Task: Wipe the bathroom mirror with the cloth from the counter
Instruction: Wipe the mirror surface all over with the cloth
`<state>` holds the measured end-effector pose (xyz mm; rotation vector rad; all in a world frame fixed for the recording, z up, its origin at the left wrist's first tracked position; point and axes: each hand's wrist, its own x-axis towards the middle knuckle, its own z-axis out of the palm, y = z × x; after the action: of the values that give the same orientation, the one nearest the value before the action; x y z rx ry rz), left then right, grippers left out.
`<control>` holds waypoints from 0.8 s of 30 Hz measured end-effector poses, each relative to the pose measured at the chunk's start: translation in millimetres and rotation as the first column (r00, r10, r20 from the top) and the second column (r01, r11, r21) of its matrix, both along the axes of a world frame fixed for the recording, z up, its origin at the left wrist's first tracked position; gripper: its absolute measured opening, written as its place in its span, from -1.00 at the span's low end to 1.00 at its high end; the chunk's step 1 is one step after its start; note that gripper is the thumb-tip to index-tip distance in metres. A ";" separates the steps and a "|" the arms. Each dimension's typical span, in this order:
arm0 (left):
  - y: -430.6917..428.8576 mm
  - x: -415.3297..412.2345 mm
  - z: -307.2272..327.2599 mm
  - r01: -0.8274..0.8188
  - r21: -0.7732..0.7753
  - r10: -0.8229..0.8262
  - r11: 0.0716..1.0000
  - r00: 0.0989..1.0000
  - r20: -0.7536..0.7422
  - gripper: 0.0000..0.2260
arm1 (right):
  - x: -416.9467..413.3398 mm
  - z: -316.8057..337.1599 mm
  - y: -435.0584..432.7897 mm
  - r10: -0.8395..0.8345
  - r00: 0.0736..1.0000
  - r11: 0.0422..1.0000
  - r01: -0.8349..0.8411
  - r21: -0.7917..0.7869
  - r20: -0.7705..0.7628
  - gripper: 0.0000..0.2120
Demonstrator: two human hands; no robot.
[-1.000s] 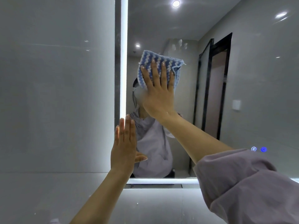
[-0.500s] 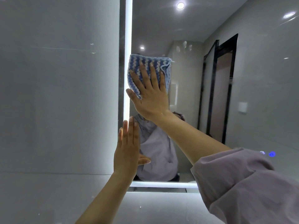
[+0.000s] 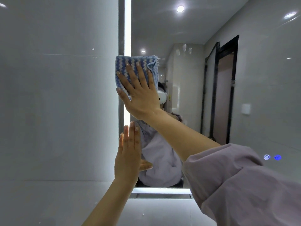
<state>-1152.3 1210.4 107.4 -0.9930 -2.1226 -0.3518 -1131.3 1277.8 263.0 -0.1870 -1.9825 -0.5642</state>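
A blue and white zigzag cloth (image 3: 128, 66) lies flat against the mirror (image 3: 187, 26) at its left edge, over the lit vertical strip. My right hand (image 3: 140, 92) presses on the cloth with fingers spread, arm reaching up from the lower right in a mauve sleeve. My left hand (image 3: 128, 154) rests flat and empty against the mirror's left edge lower down, fingers together and pointing up. The mirror reflects a person in a light top and the room behind.
Grey glossy wall tiles (image 3: 57, 103) fill the left side. A lit strip (image 3: 160, 190) runs along the mirror's bottom edge. Two touch icons (image 3: 272, 157) glow on the mirror at the lower right. A dark-framed doorway (image 3: 224, 95) shows in the reflection.
My right hand has slid the cloth leftwards across the mirror, from near the middle to the lit left edge. My left hand stays flat at the mirror's edge.
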 end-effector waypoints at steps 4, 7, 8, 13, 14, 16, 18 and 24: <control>-2.2 0.8 -3.4 -0.034 -0.034 0.035 0.999 0.999 0.002 0.07 | 0.0 -0.2 4.3 -0.058 0.998 0.997 0.059 0.057 -0.014 -0.46; -0.5 -0.5 -3.1 -0.057 -0.048 0.057 0.997 0.998 0.012 0.09 | 1.3 1.2 6.2 -0.085 0.996 0.994 0.085 0.072 -0.015 -0.47; -0.6 -0.2 -2.6 -0.060 -0.058 0.061 0.996 0.998 0.015 0.09 | 2.5 2.1 7.4 -0.089 0.996 0.993 0.089 0.079 -0.011 -0.47; -6.2 7.8 -1.3 -0.069 -0.039 0.067 0.997 0.997 -0.049 0.05 | 17.3 12.0 19.3 -0.110 0.993 0.979 0.102 0.176 0.034 -0.49; -6.6 9.1 -1.1 -0.058 -0.025 0.056 0.998 0.997 -0.058 0.04 | 21.9 15.1 24.1 -0.117 0.992 0.975 0.107 0.197 0.039 -0.49; -6.6 10.4 0.7 -0.029 -0.001 0.029 1.000 0.998 -0.055 0.03 | 32.4 21.9 35.7 -0.121 0.992 0.971 0.114 0.210 0.021 -0.50; -6.3 10.5 0.8 -0.029 0.002 0.029 1.000 0.998 -0.055 0.06 | 44.5 29.4 48.8 -0.123 0.992 0.972 0.125 0.198 -0.021 -0.50; -7.1 10.2 -2.5 -0.054 -0.039 0.053 0.998 0.999 -0.013 0.06 | 86.4 49.7 91.4 -0.201 0.974 0.972 0.211 0.100 -0.102 -0.48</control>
<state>-1142.1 1203.4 104.9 -0.9566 -2.1489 -0.2778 -1045.0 1369.2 312.8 -0.3476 -1.8490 -0.7841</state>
